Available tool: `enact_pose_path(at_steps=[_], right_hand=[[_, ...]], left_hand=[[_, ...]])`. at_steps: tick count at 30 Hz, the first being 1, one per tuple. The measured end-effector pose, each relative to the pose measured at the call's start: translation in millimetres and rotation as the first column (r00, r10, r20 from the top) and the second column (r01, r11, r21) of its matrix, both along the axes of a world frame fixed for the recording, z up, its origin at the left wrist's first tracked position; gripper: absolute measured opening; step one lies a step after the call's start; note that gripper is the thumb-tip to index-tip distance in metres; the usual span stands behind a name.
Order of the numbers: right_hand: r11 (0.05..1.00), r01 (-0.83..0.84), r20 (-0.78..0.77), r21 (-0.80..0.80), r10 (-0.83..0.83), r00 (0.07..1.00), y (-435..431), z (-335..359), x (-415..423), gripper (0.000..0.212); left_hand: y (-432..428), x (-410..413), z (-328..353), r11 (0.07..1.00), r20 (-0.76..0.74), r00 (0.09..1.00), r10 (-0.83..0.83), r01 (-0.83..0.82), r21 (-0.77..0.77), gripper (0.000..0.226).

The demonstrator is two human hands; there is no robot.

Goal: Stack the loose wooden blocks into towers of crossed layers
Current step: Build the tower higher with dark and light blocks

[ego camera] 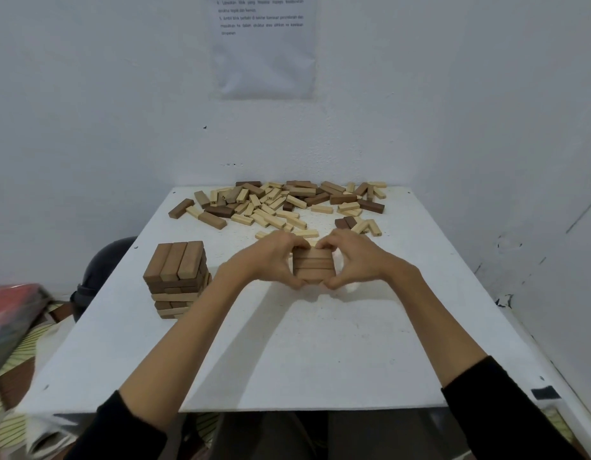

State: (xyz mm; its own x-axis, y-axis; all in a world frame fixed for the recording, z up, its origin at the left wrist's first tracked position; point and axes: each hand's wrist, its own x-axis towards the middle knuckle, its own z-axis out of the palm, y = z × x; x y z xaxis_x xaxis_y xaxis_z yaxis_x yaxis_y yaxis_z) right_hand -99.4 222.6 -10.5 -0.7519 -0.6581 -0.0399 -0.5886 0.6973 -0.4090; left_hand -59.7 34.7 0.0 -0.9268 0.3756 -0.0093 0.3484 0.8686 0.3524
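A left hand (pixel 274 262) and right hand (pixel 355 260) grip a low new stack (pixel 313 265) of brown blocks between curled fingers, one finished tower (pixel 178 275) standing left of the grip and a big loose pile (pixel 280 204) beyond it, so most stacking likely remains.

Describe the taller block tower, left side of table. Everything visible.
The tower is wood, upright on the white table, several layers high. Its top layer is three mid-brown blocks side by side, pointing away from the camera. Below, brown and pale layers cross; the lower ones sit slightly out of line. Nothing touches it but the table: left hand and right hand grip a smaller stack to its right.
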Motion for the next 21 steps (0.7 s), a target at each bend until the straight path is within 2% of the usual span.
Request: enact_pose_path(at_steps=[7, 10, 17, 21], right_hand=[[0.995, -0.094, -0.119, -0.023, 0.091, 0.989, -35, 49, -2, 0.059], [0.988, -0.151, -0.150, -0.026, 0.145, 0.978, -62, 66, 2, 0.064], [0.966, -0.257, -0.175, -0.039, 0.247, 0.953, -135, 78, 15, 0.057], [0.955, -0.297, -0.196, -0.022, 0.288, 0.937, -162, 75, 25, 0.060]], left_hand=[[-39, 10, 50, 0.997, -0.033, 0.997, 0.069, -0.069, 0.020, 0.058], [-69, 22, 68, 0.990, -0.019, 0.991, 0.134, -0.133, 0.055, 0.061], [-131, 59, 88, 0.965, 0.034, 0.966, 0.257, -0.258, 0.041, 0.083], [-153, 73, 83, 0.948, 0.047, 0.948, 0.314, -0.316, 0.044, 0.067]])
